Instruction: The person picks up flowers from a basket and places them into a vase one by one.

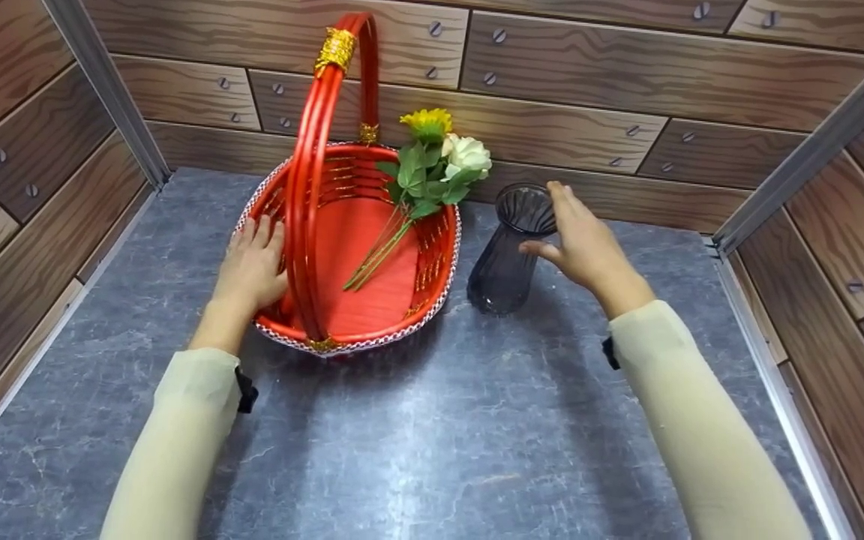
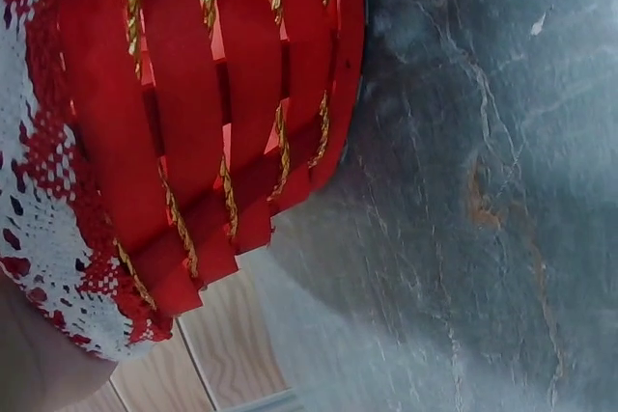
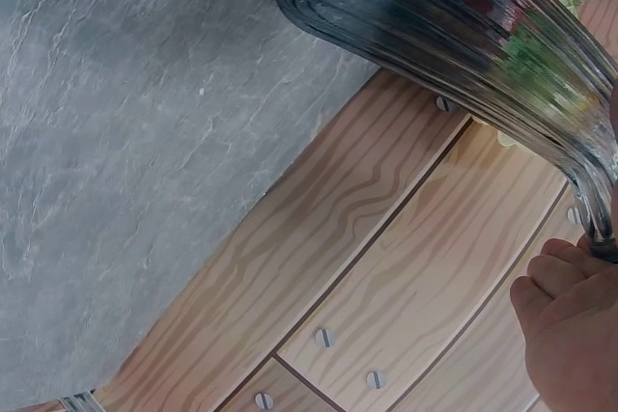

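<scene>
A red woven basket (image 1: pixel 438 300) with a tall arched handle and a white-and-red trimmed rim stands on the grey tabletop. My left hand (image 1: pixel 250 266) rests on its left rim, fingers fairly straight and reaching over the inside beside the handle. In the left wrist view, the basket's side (image 2: pixel 183 123) shows gold cord between red strips. To the right, a dark see-through glass vase (image 1: pixel 503 262) stands with its flared mouth upward. My right hand (image 1: pixel 589 247) is at the vase's mouth, thumb spread in front of the neck and fingers extended by the rim; the right wrist view shows fingertips close beside it.
Artificial flowers, a yellow bloom (image 1: pixel 428 124) and a white rose (image 1: pixel 467 156), lean on the basket's back right rim, stems inside. A wood-patterned wall (image 1: pixel 574 135) rises close behind basket and vase. Metal-edged side walls border the tabletop (image 1: pixel 402 450).
</scene>
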Motion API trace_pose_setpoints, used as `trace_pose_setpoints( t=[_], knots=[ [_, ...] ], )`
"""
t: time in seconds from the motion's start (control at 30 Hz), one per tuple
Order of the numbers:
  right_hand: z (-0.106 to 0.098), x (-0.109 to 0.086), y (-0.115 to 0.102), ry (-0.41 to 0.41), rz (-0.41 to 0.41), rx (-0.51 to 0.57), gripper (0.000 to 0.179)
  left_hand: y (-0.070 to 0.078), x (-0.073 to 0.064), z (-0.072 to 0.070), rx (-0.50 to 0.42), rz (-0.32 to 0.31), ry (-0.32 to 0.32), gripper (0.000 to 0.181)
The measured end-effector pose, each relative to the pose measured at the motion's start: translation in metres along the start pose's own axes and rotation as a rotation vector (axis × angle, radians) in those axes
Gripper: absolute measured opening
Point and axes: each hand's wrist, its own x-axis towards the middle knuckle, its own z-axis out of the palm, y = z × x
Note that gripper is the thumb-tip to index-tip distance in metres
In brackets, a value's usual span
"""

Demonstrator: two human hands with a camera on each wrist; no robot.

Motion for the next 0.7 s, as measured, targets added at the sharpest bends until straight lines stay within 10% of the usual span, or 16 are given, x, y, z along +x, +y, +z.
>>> trace_pose_setpoints(
  t=[0.47,0.7],
  knots=[
    [-0.009,-0.005,-0.007,-0.034,0.012,0.069,0.119,0.003,-0.003,0.001,0.027,-0.025,0.037,0.078],
    [-0.011,-0.009,-0.033,0.153,-0.057,0.175,0.102,0.005,-0.004,0.000,0.020,-0.030,0.040,0.076]
  ],
)
